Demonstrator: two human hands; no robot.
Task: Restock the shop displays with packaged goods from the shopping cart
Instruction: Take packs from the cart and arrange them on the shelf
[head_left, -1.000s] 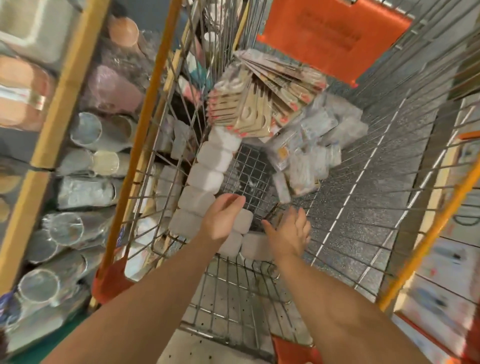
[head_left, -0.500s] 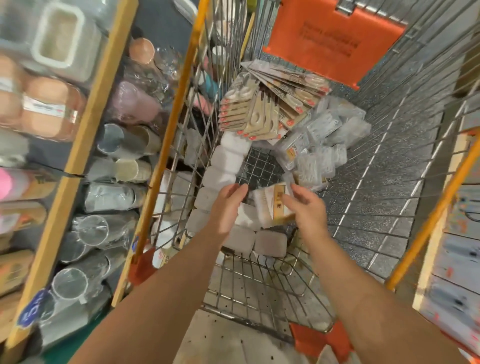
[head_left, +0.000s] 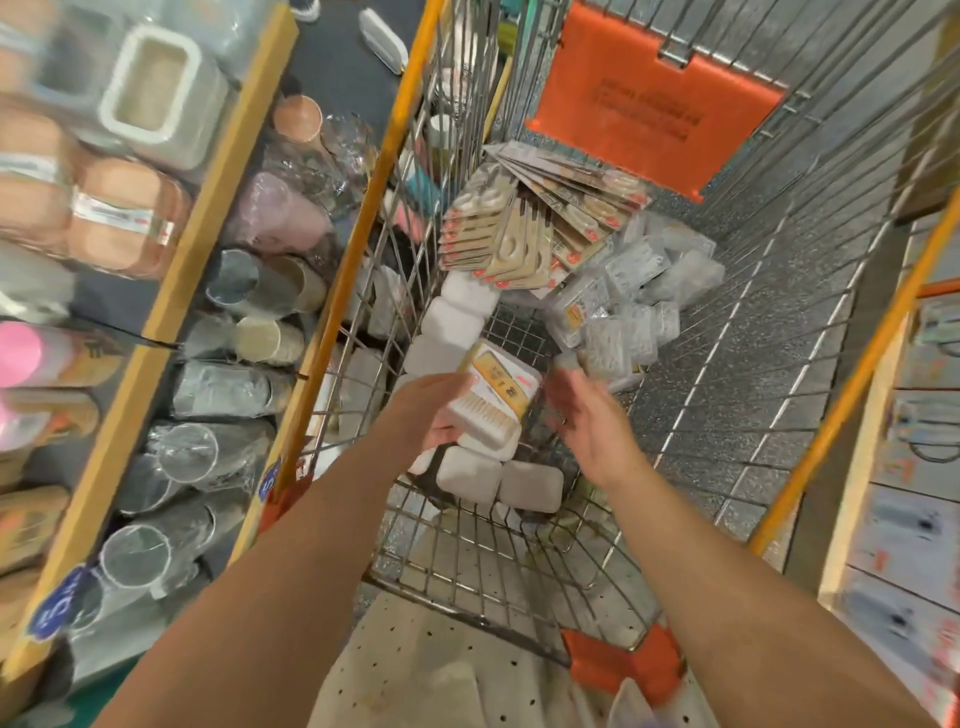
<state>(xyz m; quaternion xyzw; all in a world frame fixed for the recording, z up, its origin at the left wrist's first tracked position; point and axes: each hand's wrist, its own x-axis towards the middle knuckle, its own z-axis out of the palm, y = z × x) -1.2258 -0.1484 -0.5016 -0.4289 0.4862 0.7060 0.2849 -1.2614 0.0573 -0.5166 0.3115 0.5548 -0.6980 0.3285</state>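
Observation:
Inside the wire shopping cart (head_left: 519, 577), my left hand (head_left: 431, 410) holds a white box of cotton swabs (head_left: 493, 395) with a yellow label, lifted above the other boxes. My right hand (head_left: 592, 421) hovers just right of it with fingers spread, holding nothing. A row of white boxes (head_left: 452, 322) runs along the cart's left side, with two more (head_left: 498, 480) beneath my hands. Flat beige card packs (head_left: 524, 228) lie fanned at the far end. Clear plastic packs (head_left: 628, 317) are heaped to the right.
A shelf with yellow edges (head_left: 208, 249) stands on the left, filled with clear cups (head_left: 187, 457), peach containers (head_left: 114, 218) and a white tub (head_left: 156, 88). The cart's orange flap (head_left: 644, 109) is at the far end. Another display (head_left: 914, 467) stands on the right.
My right hand lifted a white box from the cart floor and passed it over. My left hand now holds the box, and my right hand has let go.

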